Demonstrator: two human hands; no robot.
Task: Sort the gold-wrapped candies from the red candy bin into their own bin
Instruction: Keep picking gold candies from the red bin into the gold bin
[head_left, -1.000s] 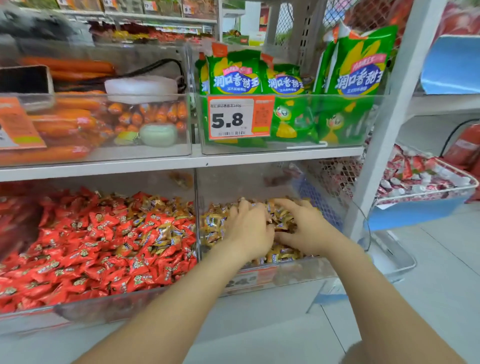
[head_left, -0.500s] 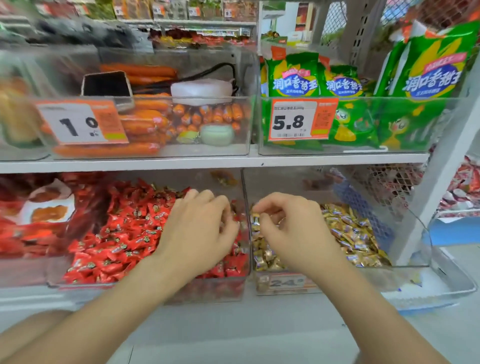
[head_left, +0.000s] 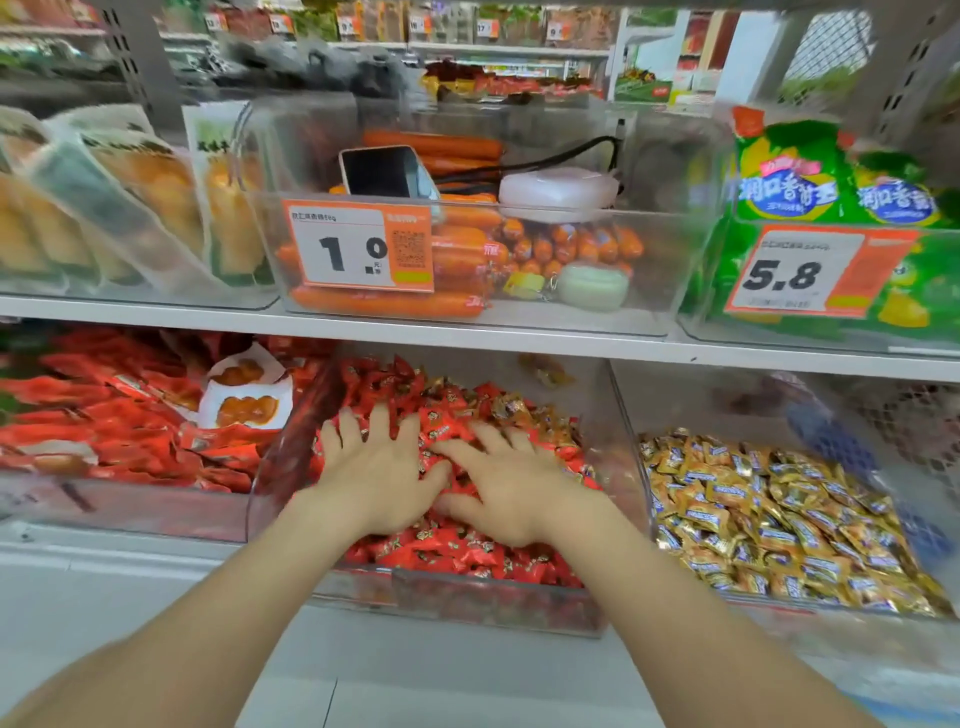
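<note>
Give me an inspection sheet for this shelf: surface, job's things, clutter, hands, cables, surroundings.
Surface: white shelf board runs above the candy bins.
Job's things: red candy bin holds red candies with gold-wrapped candies mixed in at back right; gold candy bin stands to its right, well filled.
Clutter: phone, white case and green round case lie in the sausage bin.
Hands: left hand and right hand rest on the red candies, fingers spread, holding nothing.
Cables: black cable runs behind the phone.
Surroundings: price tags, green snack bags, red packets at left.
</note>
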